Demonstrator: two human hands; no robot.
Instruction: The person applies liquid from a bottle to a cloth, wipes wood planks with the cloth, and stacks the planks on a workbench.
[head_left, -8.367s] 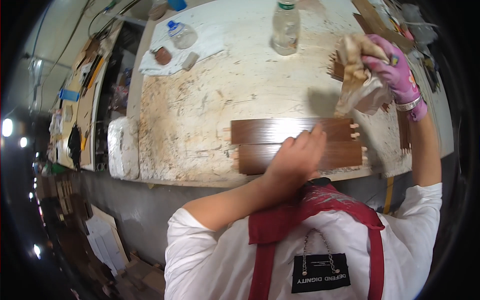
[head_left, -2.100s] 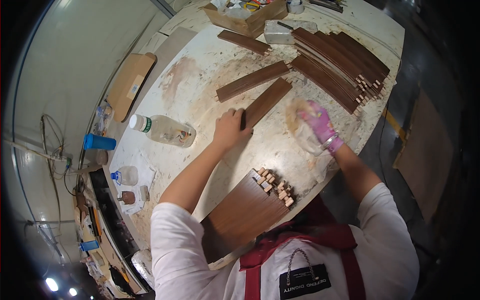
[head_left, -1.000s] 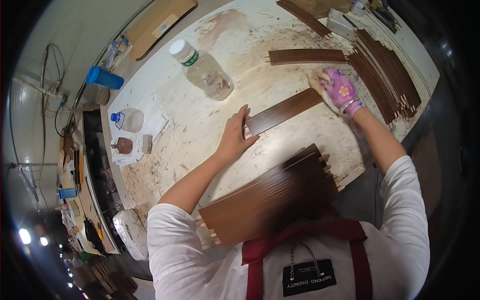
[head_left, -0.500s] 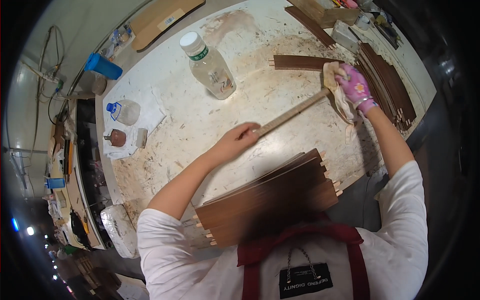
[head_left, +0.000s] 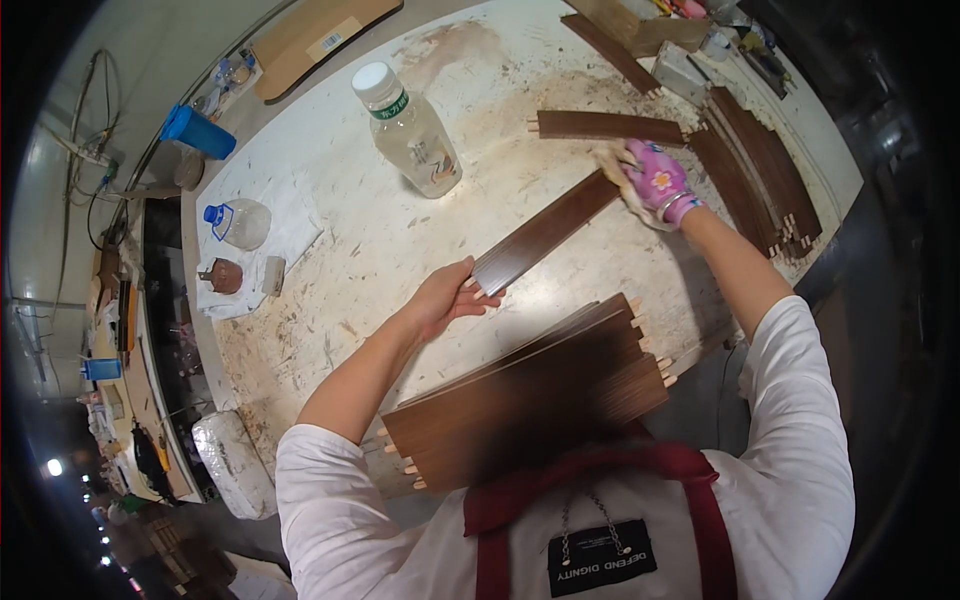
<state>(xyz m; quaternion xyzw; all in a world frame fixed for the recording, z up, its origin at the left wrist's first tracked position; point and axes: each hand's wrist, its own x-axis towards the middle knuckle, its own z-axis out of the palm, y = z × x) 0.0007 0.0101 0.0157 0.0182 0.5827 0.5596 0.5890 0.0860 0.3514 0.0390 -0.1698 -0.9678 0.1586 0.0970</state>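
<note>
My bare left hand [head_left: 447, 298] grips the near-left end of a dark brown wooden slat [head_left: 545, 233], its broad face turned up. At the slat's far right end is my right hand [head_left: 655, 184], in a pink flowered glove, closed on a pale cloth [head_left: 622, 180] that is pressed against the wood. Just beyond lies another brown slat [head_left: 610, 126] with dowel pegs at its end. Close to my body is a stack of brown slats [head_left: 530, 390] with light pegs sticking out at both ends; a dark blur hides part of it.
A large clear bottle [head_left: 420, 145] with a white cap stands mid-table. At left, a small blue-capped bottle [head_left: 243, 224] and a brown pot [head_left: 222, 276] sit on white paper [head_left: 300, 235]. More pegged slats [head_left: 765, 170] lie at right, near a wooden box [head_left: 632, 30]. A blue cup [head_left: 198, 132] stands at the back left.
The slat has turned from its narrow edge to its broad face. My right hand and the cloth have moved left and slightly nearer; my left hand has shifted left and nearer too.
</note>
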